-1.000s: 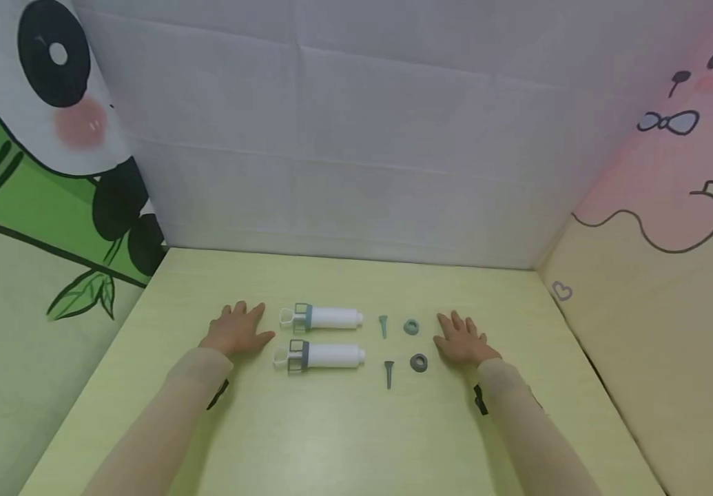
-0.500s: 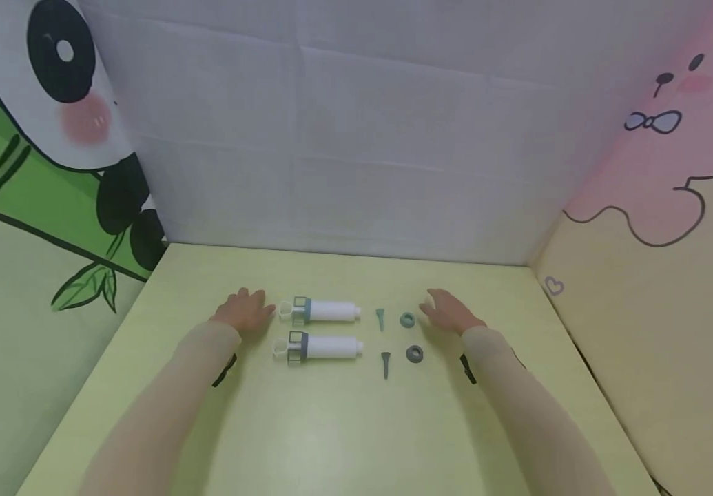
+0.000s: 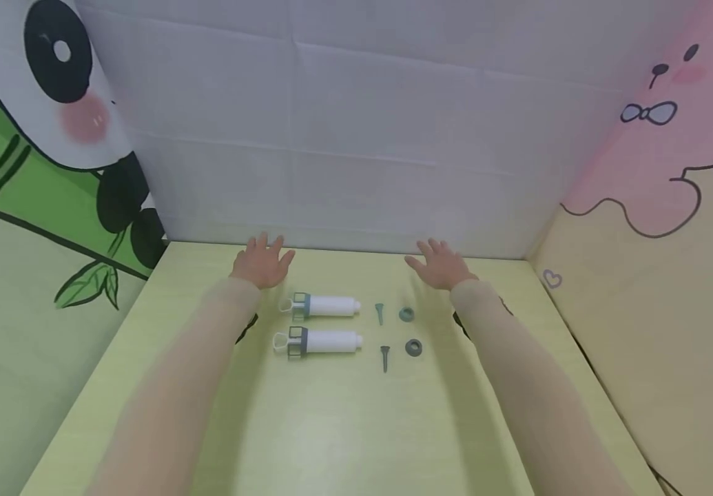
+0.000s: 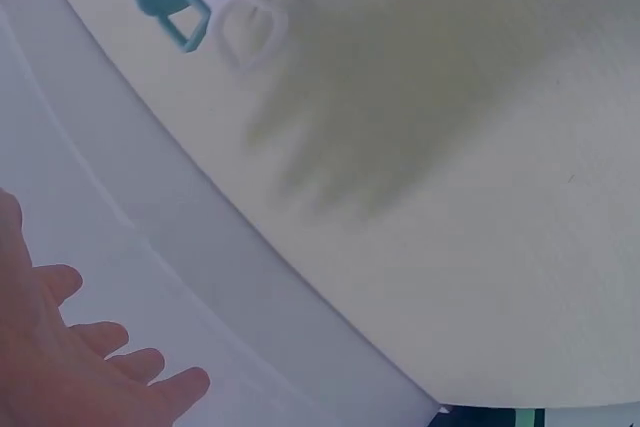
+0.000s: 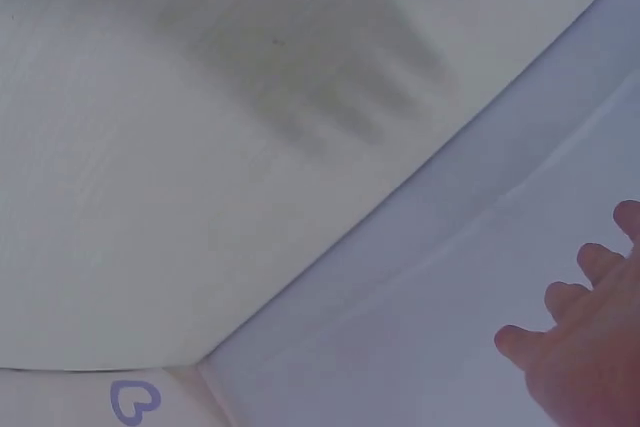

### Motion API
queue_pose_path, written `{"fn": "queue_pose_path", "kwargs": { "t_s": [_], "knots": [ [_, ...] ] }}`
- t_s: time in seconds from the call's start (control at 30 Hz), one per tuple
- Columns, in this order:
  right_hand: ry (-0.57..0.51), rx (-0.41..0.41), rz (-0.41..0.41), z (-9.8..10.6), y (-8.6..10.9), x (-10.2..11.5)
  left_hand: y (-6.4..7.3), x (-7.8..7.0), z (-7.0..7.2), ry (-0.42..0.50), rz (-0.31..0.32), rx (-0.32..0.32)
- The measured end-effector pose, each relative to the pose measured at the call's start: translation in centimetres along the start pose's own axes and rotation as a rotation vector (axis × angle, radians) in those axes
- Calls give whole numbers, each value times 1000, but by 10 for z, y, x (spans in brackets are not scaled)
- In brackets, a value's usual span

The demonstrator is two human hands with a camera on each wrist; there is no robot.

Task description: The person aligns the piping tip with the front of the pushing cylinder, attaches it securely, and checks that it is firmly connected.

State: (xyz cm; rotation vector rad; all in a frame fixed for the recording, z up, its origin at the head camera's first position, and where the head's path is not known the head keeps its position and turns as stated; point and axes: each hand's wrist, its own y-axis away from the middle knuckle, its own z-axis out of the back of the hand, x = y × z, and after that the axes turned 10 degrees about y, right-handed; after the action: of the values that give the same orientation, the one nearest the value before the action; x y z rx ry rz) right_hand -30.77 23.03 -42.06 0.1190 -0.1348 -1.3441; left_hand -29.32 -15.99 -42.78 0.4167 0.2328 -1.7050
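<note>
Left hand: the left hand (image 3: 260, 262) is up over the far left of the table (image 3: 331, 427), fingers spread wide, holding nothing. Its shadow lies apart from it.
Right hand: the right hand (image 3: 440, 264) is up over the far right part, fingers spread too, holding nothing.
Far white tube: the far white tube (image 3: 331, 306) lies flat, with a blue-green collar and a loop handle at its left end. It is the big thing nearest the left hand, but they do not touch.
Near white tube: the near white tube (image 3: 331, 341) lies flat just on the near side of the other, with a dark grey collar.
Pegs: the blue-green peg (image 3: 379, 314) and the grey peg (image 3: 385, 359) lie right of the tubes, fat ends pointing far.
Rings: the blue-green ring (image 3: 406, 314) and the grey ring (image 3: 414, 347) lie right of the pegs. The blue-green one is nearest the right hand.
Doing it well: I think the hands should stay high and loose over the pieces. Sleeves could brush the tubes and make them roll. The pegs look thin, so a fingertip pinch seems best for them.
</note>
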Motion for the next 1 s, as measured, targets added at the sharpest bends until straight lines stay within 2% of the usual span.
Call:
{"fn": "queue_pose_path", "kwargs": {
  "t_s": [0.1,0.2,0.33,0.53,0.73,0.87,1.0],
  "knots": [
    [2,-1,-2,18,1,3,-5,-7,14,-14,-18,-26],
    [-5,-16,-20,33,4,5,-6,-14,26,-12,-18,-24],
    [0,-33,-35,45,6,6,-8,-21,34,-17,0,-25],
    [24,-51,-34,48,2,7,-9,-29,41,-52,6,-26],
    [45,-92,-48,51,0,4,-7,-28,53,-110,21,-52],
    [52,-91,-54,55,0,3,-3,-27,62,-85,38,-50],
    [21,-64,-48,58,2,4,0,-26,64,-56,46,-40]
  ]
}}
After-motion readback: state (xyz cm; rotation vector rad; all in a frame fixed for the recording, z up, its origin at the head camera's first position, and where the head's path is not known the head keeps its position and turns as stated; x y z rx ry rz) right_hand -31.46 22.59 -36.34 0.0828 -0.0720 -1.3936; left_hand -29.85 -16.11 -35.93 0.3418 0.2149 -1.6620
